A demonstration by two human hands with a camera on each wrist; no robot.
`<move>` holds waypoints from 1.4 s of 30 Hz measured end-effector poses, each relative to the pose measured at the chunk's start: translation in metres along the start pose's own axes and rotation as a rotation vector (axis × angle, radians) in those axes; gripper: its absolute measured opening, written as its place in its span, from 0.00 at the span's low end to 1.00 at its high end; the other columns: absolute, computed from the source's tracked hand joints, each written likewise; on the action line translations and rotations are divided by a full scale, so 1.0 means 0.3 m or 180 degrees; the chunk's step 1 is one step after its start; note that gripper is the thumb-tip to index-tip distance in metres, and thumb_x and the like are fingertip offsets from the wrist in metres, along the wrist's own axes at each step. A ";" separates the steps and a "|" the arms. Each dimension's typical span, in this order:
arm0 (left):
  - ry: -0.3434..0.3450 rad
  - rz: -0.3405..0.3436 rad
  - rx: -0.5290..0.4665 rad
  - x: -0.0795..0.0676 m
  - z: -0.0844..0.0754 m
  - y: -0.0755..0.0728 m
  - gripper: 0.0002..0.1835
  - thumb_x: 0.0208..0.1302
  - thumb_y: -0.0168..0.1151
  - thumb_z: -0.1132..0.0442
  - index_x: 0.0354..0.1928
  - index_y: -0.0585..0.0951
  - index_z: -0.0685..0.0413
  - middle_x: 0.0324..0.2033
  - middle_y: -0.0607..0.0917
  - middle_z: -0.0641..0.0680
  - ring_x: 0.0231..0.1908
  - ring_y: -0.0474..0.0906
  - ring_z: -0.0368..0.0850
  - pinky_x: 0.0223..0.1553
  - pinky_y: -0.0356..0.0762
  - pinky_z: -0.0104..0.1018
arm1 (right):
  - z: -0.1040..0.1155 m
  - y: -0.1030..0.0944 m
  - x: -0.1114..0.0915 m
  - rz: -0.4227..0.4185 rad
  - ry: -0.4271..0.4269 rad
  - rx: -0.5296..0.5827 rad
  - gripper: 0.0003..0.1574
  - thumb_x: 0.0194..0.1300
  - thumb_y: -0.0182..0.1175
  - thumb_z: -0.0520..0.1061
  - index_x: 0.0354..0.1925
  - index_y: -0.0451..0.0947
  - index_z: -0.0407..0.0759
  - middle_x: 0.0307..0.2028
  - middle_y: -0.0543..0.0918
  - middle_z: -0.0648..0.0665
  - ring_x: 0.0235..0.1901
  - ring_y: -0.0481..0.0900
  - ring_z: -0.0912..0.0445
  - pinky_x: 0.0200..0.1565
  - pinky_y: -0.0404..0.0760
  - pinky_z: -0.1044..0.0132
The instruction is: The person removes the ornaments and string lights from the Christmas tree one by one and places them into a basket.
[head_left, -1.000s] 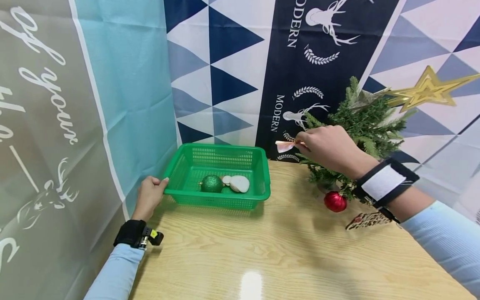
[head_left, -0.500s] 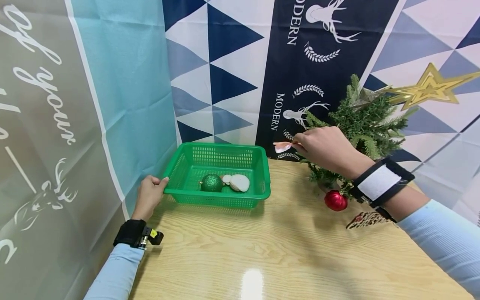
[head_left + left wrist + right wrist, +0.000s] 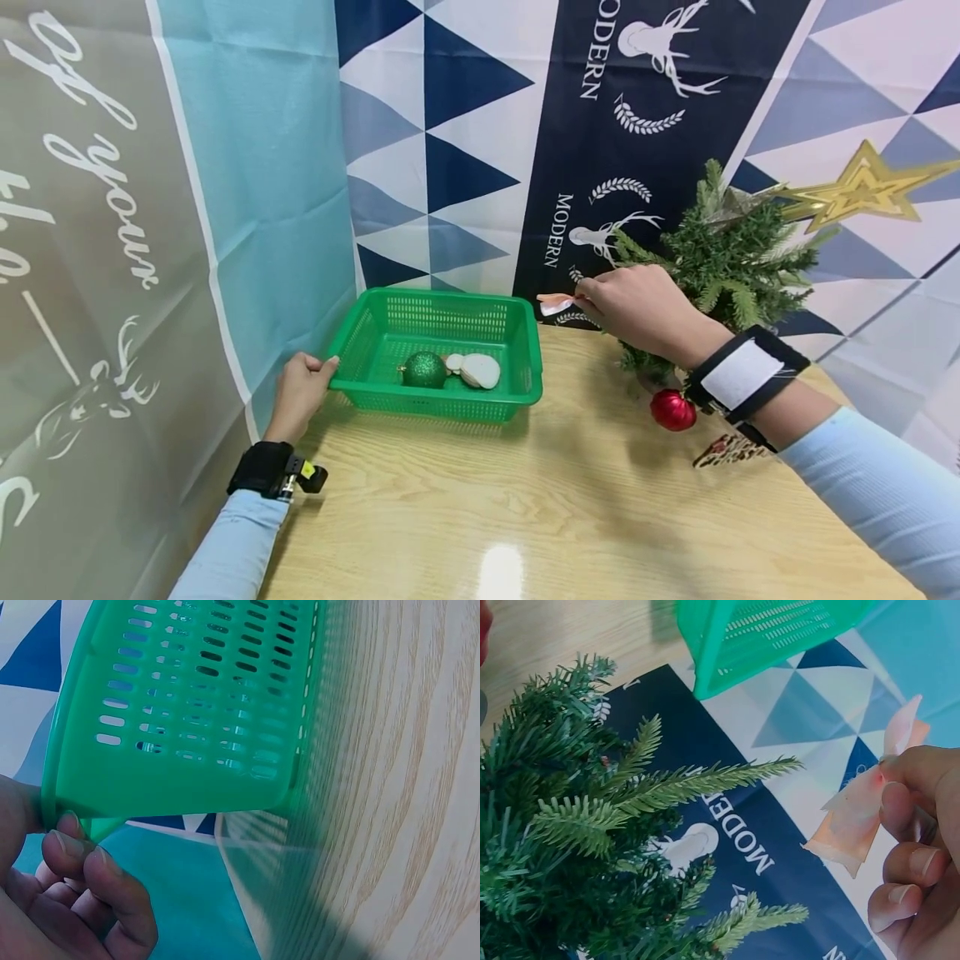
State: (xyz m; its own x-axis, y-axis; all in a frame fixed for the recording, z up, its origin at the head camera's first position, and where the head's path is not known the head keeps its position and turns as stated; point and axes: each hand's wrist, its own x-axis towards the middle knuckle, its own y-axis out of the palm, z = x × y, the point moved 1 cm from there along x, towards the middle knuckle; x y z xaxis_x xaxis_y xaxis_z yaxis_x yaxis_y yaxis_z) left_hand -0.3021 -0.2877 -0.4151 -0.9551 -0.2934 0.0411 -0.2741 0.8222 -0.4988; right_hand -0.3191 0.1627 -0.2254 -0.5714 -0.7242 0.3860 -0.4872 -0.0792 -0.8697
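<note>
pinching a bow (image 3: 853, 814), right hand (image 3: 633, 307) may snag it on branches (image 3: 592, 825) near its fingertips (image 3: 922, 859); left hand (image 3: 300, 392) grips basket (image 3: 427, 406).

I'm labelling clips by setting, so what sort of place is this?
Probably a staged tabletop corner: creased printed cloths hang behind a wood-grain table, with a small decorated tree and a green basket.
</note>
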 end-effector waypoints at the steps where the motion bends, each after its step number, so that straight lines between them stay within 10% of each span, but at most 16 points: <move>1: -0.0007 0.0003 -0.0001 0.001 0.001 -0.001 0.17 0.81 0.53 0.52 0.49 0.69 0.62 0.29 0.71 0.56 0.20 0.63 0.46 0.24 0.65 0.41 | 0.002 0.002 0.003 -0.0028 -0.0020 0.0004 0.15 0.71 0.65 0.41 0.26 0.75 0.48 0.16 0.71 0.55 0.14 0.63 0.59 0.16 0.62 0.62; 42: 0.0097 0.0113 -0.0094 0.004 0.015 -0.006 0.19 0.81 0.53 0.51 0.49 0.69 0.64 0.27 0.70 0.57 0.20 0.64 0.46 0.25 0.65 0.42 | 0.105 0.085 0.086 0.0180 -0.0086 -0.0078 0.09 0.71 0.66 0.42 0.31 0.82 0.43 0.16 0.73 0.52 0.15 0.67 0.56 0.16 0.68 0.59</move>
State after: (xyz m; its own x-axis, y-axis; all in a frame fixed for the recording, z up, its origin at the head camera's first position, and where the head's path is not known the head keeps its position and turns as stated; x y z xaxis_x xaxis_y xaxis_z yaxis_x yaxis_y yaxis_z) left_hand -0.3023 -0.2918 -0.4181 -0.9671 -0.2492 0.0504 -0.2428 0.8461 -0.4746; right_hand -0.3254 0.1203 -0.2472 -0.5805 -0.7454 0.3277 -0.4709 -0.0211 -0.8819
